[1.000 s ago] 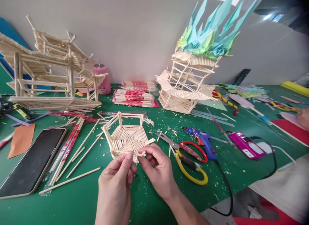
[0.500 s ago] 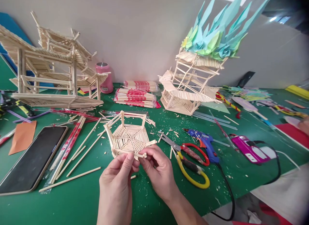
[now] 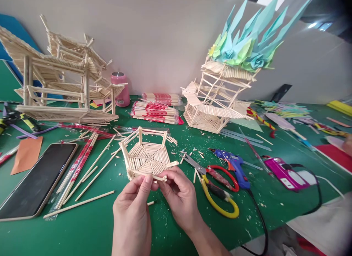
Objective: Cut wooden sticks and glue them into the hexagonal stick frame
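A small six-sided frame of wooden sticks [image 3: 149,157] has a floor of sticks in wedges, with short posts and rails round its rim. My left hand [image 3: 134,201] pinches its near edge between thumb and fingers. Close beside it, my right hand [image 3: 180,195] has its thumb and fingertips closed at the near right corner of the same frame, by a short stick [image 3: 161,178] that runs between the two hands. The fingertips hide part of that edge.
Scissors [image 3: 209,179] and a blue glue gun [image 3: 233,164] lie to the right, near a magenta device [image 3: 287,173]. A phone [image 3: 38,179] and loose sticks [image 3: 93,171] lie left. Stick models [image 3: 66,83] [image 3: 217,98] stand behind, with bagged sticks [image 3: 155,111] between them.
The view has shifted slightly. My right fingers have moved a little at the near right corner, and the short stick between my hands shows more plainly.
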